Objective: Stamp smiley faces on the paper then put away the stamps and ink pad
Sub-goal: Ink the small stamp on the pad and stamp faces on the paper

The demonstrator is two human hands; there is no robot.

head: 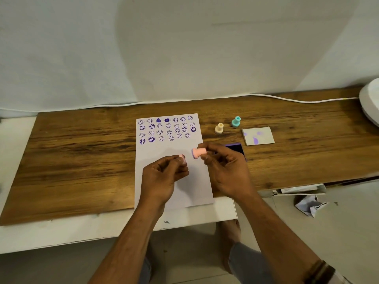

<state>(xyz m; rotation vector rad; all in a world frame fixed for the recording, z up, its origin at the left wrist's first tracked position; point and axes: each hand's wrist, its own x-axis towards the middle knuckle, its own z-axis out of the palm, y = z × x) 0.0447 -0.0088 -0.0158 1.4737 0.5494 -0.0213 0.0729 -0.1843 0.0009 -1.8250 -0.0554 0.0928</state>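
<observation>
A white paper [174, 181] lies on the wooden board, its upper part filled with several rows of purple smiley faces and two hearts. My right hand [225, 169] pinches a pink stamp [198, 153] sideways above the paper, stamping end pointing left. My left hand [164, 175] holds a small pink cap [182, 157] at its fingertips, a little apart from the stamp. The open ink pad [235, 149] sits just right of the paper, partly hidden behind my right hand. A cream stamp [219, 128] and a teal stamp [235, 121] stand upright beyond it.
The ink pad's white lid [258, 136], smudged purple, lies right of the stamps. A white cable [287, 99] runs along the board's [71, 160] far edge to a white object [371, 101] at far right. Crumpled paper [309, 204] and a box lie on the floor at right.
</observation>
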